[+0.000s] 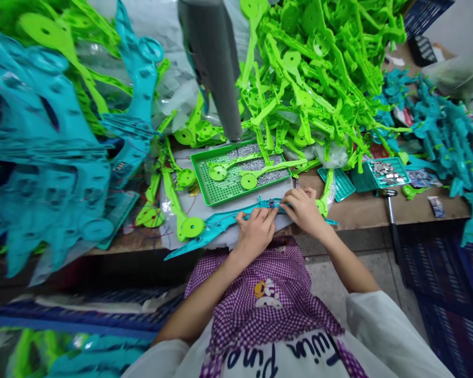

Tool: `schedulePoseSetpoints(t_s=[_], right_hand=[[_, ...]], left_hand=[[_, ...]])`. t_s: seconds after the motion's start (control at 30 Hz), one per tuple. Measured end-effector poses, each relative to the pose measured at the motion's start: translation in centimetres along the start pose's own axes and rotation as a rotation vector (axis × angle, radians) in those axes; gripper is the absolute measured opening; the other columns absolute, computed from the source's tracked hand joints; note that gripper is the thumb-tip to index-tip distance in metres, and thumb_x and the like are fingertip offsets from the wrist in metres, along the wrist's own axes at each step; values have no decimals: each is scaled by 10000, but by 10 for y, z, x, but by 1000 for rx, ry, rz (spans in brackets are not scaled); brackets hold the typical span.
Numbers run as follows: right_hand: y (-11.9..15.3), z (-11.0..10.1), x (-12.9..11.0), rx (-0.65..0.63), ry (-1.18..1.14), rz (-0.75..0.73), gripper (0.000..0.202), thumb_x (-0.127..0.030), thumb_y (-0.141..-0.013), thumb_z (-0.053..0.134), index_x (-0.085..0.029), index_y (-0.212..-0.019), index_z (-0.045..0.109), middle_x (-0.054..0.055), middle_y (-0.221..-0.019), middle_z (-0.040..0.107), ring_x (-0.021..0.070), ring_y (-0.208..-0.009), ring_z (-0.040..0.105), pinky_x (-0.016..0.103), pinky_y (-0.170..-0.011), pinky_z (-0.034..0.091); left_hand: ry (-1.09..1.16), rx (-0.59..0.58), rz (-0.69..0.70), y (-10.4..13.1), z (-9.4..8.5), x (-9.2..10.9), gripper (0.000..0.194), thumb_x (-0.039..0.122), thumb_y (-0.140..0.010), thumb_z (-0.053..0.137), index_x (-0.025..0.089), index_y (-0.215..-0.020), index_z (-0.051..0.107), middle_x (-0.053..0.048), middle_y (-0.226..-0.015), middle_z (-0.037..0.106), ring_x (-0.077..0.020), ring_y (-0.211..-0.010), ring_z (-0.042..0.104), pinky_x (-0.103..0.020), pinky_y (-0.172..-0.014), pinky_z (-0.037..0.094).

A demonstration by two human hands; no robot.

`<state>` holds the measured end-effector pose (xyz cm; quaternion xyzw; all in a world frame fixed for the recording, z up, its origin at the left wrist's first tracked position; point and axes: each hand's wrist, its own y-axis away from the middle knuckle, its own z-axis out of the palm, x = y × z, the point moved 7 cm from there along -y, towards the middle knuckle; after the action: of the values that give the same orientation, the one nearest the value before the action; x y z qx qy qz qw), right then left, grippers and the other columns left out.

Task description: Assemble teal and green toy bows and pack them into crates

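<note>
1. Nearest is the purple checked apron (256, 286), with the person's forearms reaching past it to the desk (364, 212).
2. The left hand (256, 230) is closed on a long blue part (216, 224), thumb and fingers bent over it. The part lies lengthwise along the near edge of the desk, its tapered left end jutting over that edge.
3. The right hand (304, 210) is bent, fingertips together at the part's small wiring (275, 203); whether they pinch a wire or only press, I cannot tell.
4. The step in hand seems to be placing or tucking that wiring into the part, one hand steadying, the other doing the fine work.
5. The next move calls for a steady left hold and light right fingertips, so that nothing gets trapped or pulled loose.
6. Just beyond sits a green tray (215, 191) with silvery bits, perhaps screws (242, 151), and two lime arms (249, 180) lying across it.
7. Above the tray's far side hangs a grey tool (216, 68), pointing down, touched by neither hand.
8. Farthest, lime parts (299, 97) lie heaped.
</note>
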<state>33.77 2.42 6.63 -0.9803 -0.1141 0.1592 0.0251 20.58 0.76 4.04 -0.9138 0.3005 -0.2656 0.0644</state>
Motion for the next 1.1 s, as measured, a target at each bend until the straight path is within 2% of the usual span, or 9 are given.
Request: schedulePoseSetpoints(t_s=[0.13,0.23,0.33,0.43,0.6,0.77,0.87,0.97,1.1], right_hand=[[20,5,-8,78,101,-6,255,-278,-1017,433,-203,-994,676,86,-1042,697,237,-1032,574,412,-939,253],[32,11,-11,123,115,11,277,-241,-1012,413,-204,-1101,672,111,-1117,694,256,-1102,560,422,-945,259],[38,16,-12,147,112,21,305,-208,-997,414,-200,-1187,652,125,-1154,693,263,-1120,562,424,-939,269],[41,18,-11,164,116,29,319,-191,-989,416,-193,-1203,651,129,-1153,698,256,-1098,581,421,-940,280],[43,21,-9,156,93,8,333,-185,-988,419,-187,-1233,645,132,-1175,699,254,-1126,589,426,-961,307],[41,22,-4,163,-8,21,328,-206,-1000,417,-198,-1216,663,126,-1134,714,243,-1115,617,434,-989,368],[41,15,0,213,-179,7,336,-244,-1003,427,-196,-1250,650,133,-1176,697,239,-1130,625,424,-979,446],[49,-4,8,332,-364,20,359,-298,-987,484,-231,-1318,607,122,-1294,645,234,-1200,601,415,-1005,489],[66,-23,24,454,-448,148,280,-324,-970,528,-273,-1202,676,81,-1177,691,225,-1121,638,416,-986,518]], left_hand=[[-10,-17,1,-1,-3,2,354,199,-957,467,271,-1237,672,-94,-1065,729,-270,-994,602,-484,-909,301],[-11,-19,23,-7,-9,4,296,197,-967,487,256,-1178,686,-79,-981,746,-258,-948,626,-472,-894,297],[-13,-55,27,-21,-14,3,213,237,-962,545,260,-1104,702,-57,-858,752,-253,-876,635,-466,-876,296],[15,-149,53,-42,-11,-2,124,254,-921,624,266,-983,731,-32,-804,741,-244,-825,624,-431,-828,316],[89,-252,143,-65,-5,-9,64,276,-856,708,262,-832,767,-37,-837,672,-237,-881,575,-356,-735,344],[139,-311,156,-64,-2,-13,90,266,-868,692,279,-856,781,-42,-889,633,-230,-904,535,-354,-745,358],[148,-328,145,-62,-3,-12,145,236,-898,648,286,-894,784,-43,-885,618,-227,-914,520,-357,-759,359],[122,-329,128,-60,-4,-11,190,239,-931,598,282,-951,781,-46,-897,607,-226,-932,513,-363,-789,360],[55,-320,151,-58,-2,-10,179,300,-933,604,261,-965,775,-57,-921,616,-237,-956,515,-373,-799,358]])
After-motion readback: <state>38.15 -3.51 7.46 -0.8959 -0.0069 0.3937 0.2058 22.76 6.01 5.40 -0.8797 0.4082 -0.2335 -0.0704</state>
